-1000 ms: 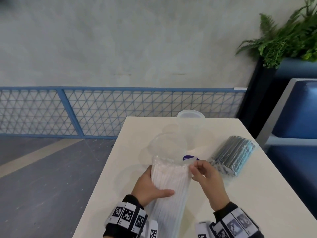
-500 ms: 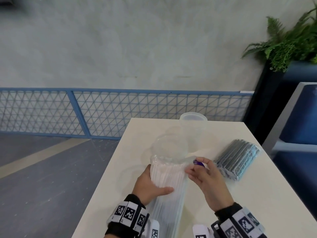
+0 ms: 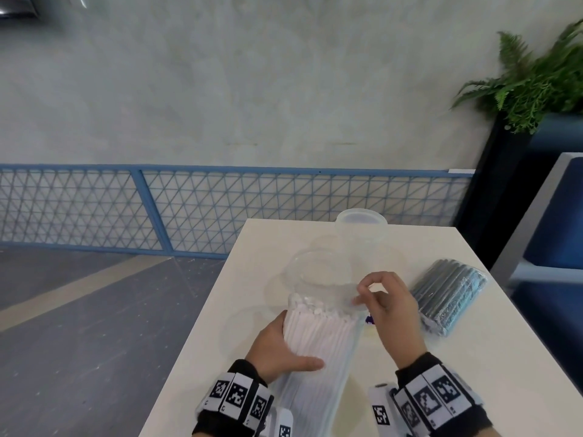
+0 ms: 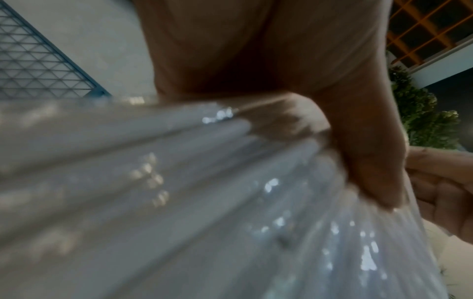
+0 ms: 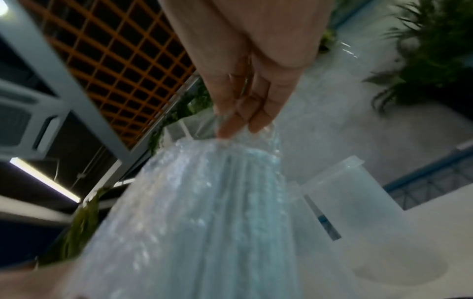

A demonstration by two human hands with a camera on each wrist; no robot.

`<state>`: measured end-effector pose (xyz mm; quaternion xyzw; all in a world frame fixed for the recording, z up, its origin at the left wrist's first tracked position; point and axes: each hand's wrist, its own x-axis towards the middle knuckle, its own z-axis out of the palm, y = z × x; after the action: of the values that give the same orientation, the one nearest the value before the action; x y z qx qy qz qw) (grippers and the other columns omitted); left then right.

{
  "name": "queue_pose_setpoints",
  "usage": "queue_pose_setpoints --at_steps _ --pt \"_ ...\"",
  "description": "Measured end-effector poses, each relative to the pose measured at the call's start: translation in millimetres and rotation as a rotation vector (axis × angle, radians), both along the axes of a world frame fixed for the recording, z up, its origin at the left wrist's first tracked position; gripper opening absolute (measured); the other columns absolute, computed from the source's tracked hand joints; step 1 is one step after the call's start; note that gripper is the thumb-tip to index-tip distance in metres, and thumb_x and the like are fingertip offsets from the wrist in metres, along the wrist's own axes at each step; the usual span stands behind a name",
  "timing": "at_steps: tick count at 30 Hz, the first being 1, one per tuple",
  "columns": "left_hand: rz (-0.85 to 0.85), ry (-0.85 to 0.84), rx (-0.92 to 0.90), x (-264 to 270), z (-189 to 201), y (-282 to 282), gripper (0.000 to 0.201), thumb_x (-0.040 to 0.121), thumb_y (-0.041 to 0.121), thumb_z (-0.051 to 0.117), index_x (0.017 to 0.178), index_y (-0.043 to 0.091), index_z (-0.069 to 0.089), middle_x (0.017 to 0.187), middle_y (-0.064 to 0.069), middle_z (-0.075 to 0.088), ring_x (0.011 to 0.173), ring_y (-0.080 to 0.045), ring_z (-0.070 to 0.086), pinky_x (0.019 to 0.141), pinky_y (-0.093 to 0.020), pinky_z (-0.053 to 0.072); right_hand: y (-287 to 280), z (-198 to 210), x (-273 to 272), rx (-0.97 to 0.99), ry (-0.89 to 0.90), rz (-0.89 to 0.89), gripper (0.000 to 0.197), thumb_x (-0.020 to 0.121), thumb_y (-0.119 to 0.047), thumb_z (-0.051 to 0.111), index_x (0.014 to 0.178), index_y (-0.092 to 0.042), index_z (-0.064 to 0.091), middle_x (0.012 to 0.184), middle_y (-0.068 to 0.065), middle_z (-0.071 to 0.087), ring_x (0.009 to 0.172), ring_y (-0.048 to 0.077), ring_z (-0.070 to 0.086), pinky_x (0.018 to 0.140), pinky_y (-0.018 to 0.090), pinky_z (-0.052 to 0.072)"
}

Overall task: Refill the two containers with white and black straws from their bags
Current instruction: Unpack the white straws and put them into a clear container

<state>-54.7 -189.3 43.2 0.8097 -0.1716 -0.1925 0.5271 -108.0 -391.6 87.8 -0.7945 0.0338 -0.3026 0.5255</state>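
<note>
Grip: left hand (image 3: pixel 281 348) wraps the middle of the white straw bag (image 3: pixel 315 351), thumb across its front; right hand (image 3: pixel 389 313) pinches the clear film at the bag's open top between thumb and fingertips (image 5: pixel 245 123).
Table (image 3: pixel 473 367): landmark; carries everything below.
White straw bag: lifted over the table's near edge, long axis running away from the person, open end farthest.
Key relation: clear container (image 3: pixel 318 272) stands directly beyond the bag's mouth; the right hand is nearer to it.
Black straw bag (image 3: pixel 449 299): lies flat near the table's right edge, sealed as far as can be judged.
Containers: the clear one and the frosted container (image 3: pixel 362 230) behind it both appear empty.
</note>
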Motion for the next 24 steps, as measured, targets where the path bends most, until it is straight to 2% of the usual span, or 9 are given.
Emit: queue_pose_setpoints --at_steps 3,5,8,12,15,17,20,22,24 --pt "0.004 -0.009 0.006 0 0 0 0.074 0.045 0.033 0.091 0.107 0.034 0.051 0.107 0.015 0.064 0.102 -0.002 0.059 0.081 -0.016 0.047 1 3 0 0.062 0.027 0.061 0.017 0.085 -0.014 0.064 0.089 -0.026 0.051 0.101 0.004 0.059 0.084 0.008 0.068 0.062 0.017 0.05" --pt "0.005 -0.008 0.002 2 -1 2 0.077 0.041 0.039 0.089 0.107 0.034 0.051 0.107 0.014 0.064 0.103 -0.004 0.06 0.081 -0.016 0.047 6 3 -3 -0.148 0.025 0.111 0.013 0.083 -0.014 0.067 0.084 -0.024 0.059 0.097 -0.004 0.058 0.092 0.006 0.061 0.076 0.016 0.048" --pt "-0.002 -0.012 0.02 2 -1 3 0.079 0.038 0.044 0.087 0.108 0.035 0.051 0.107 0.014 0.064 0.102 -0.001 0.059 0.082 -0.017 0.048 9 -4 -2 -0.396 0.055 0.169 0.012 0.082 -0.014 0.067 0.083 -0.026 0.068 0.103 -0.011 0.049 0.097 0.002 0.053 0.083 0.006 0.037" --pt "-0.008 -0.029 0.052 3 -2 6 0.084 0.04 0.045 0.086 0.114 0.033 0.05 0.109 0.015 0.064 0.104 -0.001 0.059 0.09 -0.025 0.05 5 -4 5 -0.417 0.096 0.133 0.022 0.087 -0.013 0.06 0.101 -0.029 0.065 0.115 -0.01 0.043 0.095 0.003 0.055 0.072 0.006 0.042" --pt "-0.028 -0.045 0.077 3 -1 7 0.081 0.042 0.043 0.087 0.113 0.034 0.05 0.108 0.016 0.064 0.103 0.001 0.059 0.089 -0.024 0.05 4 -1 6 -0.441 0.182 0.143 0.036 0.091 -0.016 0.055 0.12 -0.036 0.053 0.125 -0.014 0.041 0.092 0.011 0.061 0.076 0.014 0.048" --pt "-0.052 -0.054 0.082 2 2 8 0.078 0.045 0.04 0.088 0.113 0.033 0.051 0.107 0.016 0.065 0.101 0.002 0.06 0.088 -0.022 0.051 6 1 5 -0.411 0.171 0.138 0.047 0.089 -0.015 0.057 0.127 -0.04 0.045 0.127 -0.016 0.037 0.094 0.007 0.06 0.08 0.01 0.046" --pt "-0.095 -0.085 0.096 2 8 8 0.078 0.046 0.038 0.089 0.114 0.034 0.05 0.107 0.016 0.065 0.1 0.004 0.06 0.088 -0.021 0.051 6 6 9 -0.431 0.111 0.107 0.053 0.082 -0.013 0.065 0.126 -0.036 0.047 0.125 -0.015 0.036 0.082 0.004 0.058 0.075 0.01 0.047" --pt "-0.123 -0.102 0.1 2 11 7 0.081 0.046 0.04 0.089 0.116 0.034 0.049 0.109 0.017 0.065 0.101 0.004 0.06 0.09 -0.022 0.05 3 9 16 -0.435 0.117 0.089 0.037 0.081 -0.009 0.067 0.11 -0.028 0.058 0.122 -0.008 0.044 0.072 0.007 0.06 0.071 0.009 0.047" --pt "-0.135 -0.117 0.102 2 12 7 0.083 0.046 0.042 0.089 0.117 0.034 0.048 0.11 0.018 0.064 0.102 0.005 0.06 0.091 -0.023 0.05 -1 11 21 -0.343 0.12 0.007 0.03 0.081 -0.002 0.065 0.101 -0.023 0.059 0.123 0.002 0.047 0.073 0.005 0.062 0.071 0.003 0.044"
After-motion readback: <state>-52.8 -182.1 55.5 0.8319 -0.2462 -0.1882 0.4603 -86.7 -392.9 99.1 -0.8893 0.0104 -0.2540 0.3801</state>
